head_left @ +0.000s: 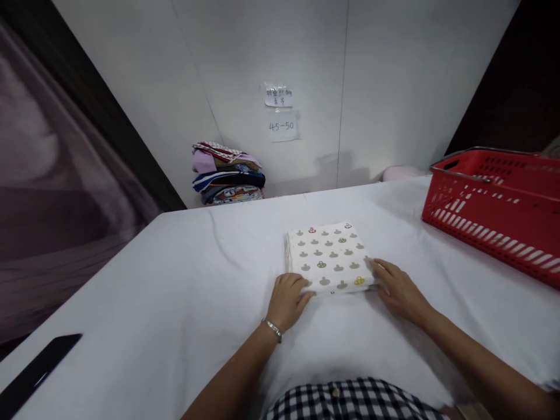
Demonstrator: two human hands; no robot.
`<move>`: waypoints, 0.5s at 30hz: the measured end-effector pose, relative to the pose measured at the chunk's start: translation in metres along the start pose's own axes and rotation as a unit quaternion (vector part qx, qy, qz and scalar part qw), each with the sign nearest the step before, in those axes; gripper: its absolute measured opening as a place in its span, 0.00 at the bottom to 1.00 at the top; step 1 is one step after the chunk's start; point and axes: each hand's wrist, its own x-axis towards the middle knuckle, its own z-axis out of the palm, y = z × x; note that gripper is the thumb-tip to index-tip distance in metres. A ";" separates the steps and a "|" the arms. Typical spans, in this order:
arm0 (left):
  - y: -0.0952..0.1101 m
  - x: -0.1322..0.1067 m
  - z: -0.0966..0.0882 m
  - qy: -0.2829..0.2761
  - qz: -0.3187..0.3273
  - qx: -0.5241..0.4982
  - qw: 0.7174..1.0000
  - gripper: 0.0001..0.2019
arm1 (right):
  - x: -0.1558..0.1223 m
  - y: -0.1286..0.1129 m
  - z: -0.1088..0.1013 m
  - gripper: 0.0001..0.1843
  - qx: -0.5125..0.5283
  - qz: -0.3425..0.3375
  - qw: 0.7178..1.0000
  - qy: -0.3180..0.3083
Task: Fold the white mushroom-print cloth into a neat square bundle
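Observation:
A folded white cloth (330,255) printed with small grey, red, green and yellow shapes lies as a neat square on the white table (175,280). My left hand (286,300), with a bracelet at the wrist, has its fingers curled round the cloth's near left corner. My right hand (396,290) rests with fingers stretched out against the near right corner and edge. Both hands touch the cloth at its near side.
A red plastic basket (494,207) with a metal handle stands at the right. A stack of folded clothes (227,173) sits against the back wall under two paper notes (282,114). A dark flat object (37,370) lies at the near left edge.

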 end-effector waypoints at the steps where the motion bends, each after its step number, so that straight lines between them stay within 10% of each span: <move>1: 0.002 0.001 0.000 0.005 -0.002 -0.001 1.000 0.10 | 0.002 -0.007 -0.005 0.34 -0.004 -0.035 0.999 0.021; 7: 0.003 0.006 0.017 -0.032 0.027 0.048 0.998 0.23 | 0.018 -0.046 0.001 0.36 -0.043 -0.174 0.984 0.012; 15: -0.005 0.000 0.017 -0.071 0.007 0.002 0.997 0.22 | 0.014 -0.030 0.024 0.31 -0.019 -0.167 0.986 -0.021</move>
